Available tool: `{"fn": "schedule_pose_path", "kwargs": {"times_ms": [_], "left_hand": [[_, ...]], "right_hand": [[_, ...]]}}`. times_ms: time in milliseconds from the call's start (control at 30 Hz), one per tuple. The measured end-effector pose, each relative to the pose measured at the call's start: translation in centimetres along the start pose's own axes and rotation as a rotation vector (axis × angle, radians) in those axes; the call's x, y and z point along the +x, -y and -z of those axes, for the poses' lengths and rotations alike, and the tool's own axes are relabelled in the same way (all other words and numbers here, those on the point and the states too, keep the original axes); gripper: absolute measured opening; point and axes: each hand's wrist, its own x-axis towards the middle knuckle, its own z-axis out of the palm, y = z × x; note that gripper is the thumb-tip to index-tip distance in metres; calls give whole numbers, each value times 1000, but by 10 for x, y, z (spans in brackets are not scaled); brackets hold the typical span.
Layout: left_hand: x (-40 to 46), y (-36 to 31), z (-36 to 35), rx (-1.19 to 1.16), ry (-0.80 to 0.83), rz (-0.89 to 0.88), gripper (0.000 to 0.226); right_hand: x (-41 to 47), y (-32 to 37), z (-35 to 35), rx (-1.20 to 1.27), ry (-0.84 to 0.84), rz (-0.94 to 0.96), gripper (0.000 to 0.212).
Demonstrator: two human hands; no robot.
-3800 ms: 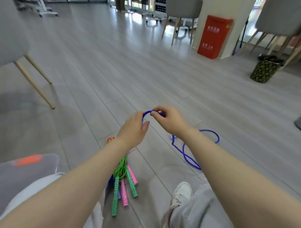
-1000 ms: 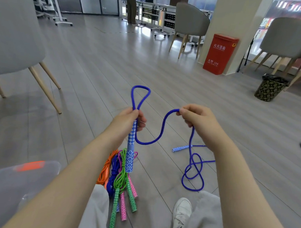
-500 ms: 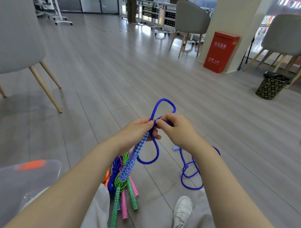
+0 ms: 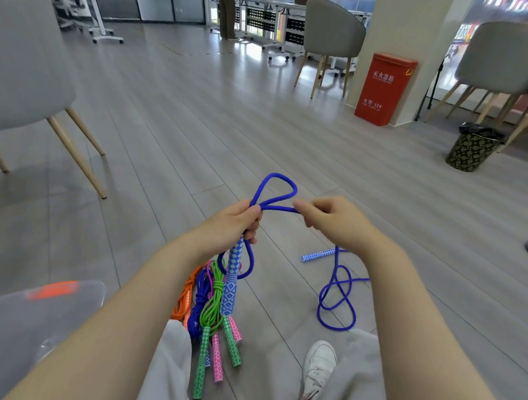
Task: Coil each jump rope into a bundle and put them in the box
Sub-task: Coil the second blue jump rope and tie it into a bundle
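Pinching blue rope (image 4: 276, 197): left hand (image 4: 230, 225), right hand (image 4: 331, 221).

A red cabinet (image 4: 385, 89) stands against a pillar (image 4: 406, 40), near a patterned bin (image 4: 470, 150) and grey chairs (image 4: 333, 31).

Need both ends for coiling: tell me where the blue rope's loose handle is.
The loose blue handle lies on the floor below the right hand, beside the blue rope's slack loops.

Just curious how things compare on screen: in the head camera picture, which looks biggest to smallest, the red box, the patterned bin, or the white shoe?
1. red box
2. patterned bin
3. white shoe

Bin and shoe look close; the shoe's nearness makes that unsure.
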Motion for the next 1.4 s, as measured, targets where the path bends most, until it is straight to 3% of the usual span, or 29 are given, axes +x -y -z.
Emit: {"fn": "schedule_pose_path", "kwargs": {"times_ms": [167, 333, 400, 600, 667, 733, 867, 933, 1100, 1233, 1333, 1400], "left_hand": [[7, 2, 23, -134, -131, -24, 24], [15, 1, 45, -585, -430, 22, 25], [16, 3, 48, -646, -484, 52, 23], [14, -4, 23, -651, -304, 118, 20], [10, -5, 15, -636, -193, 65, 12], [6, -5, 12, -561, -87, 21, 19], [2, -1, 10, -296, -5, 8, 21], [1, 0, 6, -175, -6, 6, 19], [-1, 1, 0, -18, -180, 0, 27], [4, -5, 2, -368, -208, 17, 26], [5, -13, 11, -711, -151, 29, 26], [4, -16, 19, -807, -109, 24, 26]], "right_hand": [[-1, -28, 25, 25, -104, -88, 58], [-4, -36, 39, 235, -177, -123, 42], [-2, -24, 29, 327, -200, -82, 36], [-2, 26, -33, 360, -165, 125, 26], [-4, 32, -48, 274, -126, 157, 23], [-4, 33, -56, 127, -98, 168, 22], [-5, 32, -63, -98, -58, 186, 24], [-6, 32, -66, -113, -26, 225, 25], [-4, 30, -65, -133, 11, 228, 30], [3, 23, -49, -55, 78, 126, 43], [8, 11, -32, 42, 95, 47, 49], [7, 3, -18, 115, 93, -11, 50]]}}
